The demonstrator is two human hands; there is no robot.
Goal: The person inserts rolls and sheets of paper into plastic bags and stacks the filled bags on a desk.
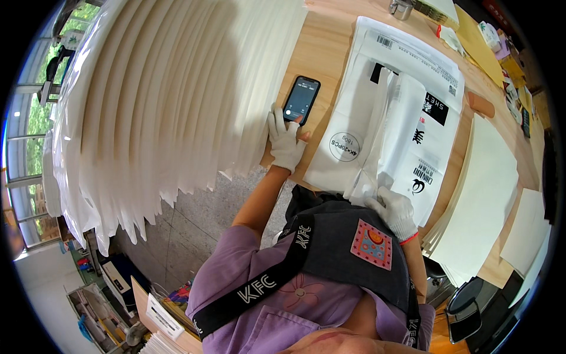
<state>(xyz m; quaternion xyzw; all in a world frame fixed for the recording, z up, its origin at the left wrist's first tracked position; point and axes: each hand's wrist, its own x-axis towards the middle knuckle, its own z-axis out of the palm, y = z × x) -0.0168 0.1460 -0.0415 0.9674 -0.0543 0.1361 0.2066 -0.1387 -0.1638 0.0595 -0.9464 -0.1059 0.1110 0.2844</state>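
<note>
My left hand (287,141), in a white glove with some bare fingertips, lies on the table at the lower end of a dark smartphone (302,100). Its fingers are apart, and one fingertip touches the phone's lower edge. Close to my body, my right hand (394,211), gloved in white with a red cuff edge, has its fingers closed on the near edge of a white printed plastic bag (401,130). This bag lies partly folded over on other flat printed bags (336,141). What lies beneath my right fingers is hidden.
A tall row of plastic-wrapped white paper packs (159,88) fills the left side. Loose paper sheets (480,194) are stacked at the right, near a brown block (480,104). At the back stands a metal cup (401,9). A black chair (464,310) is at the lower right.
</note>
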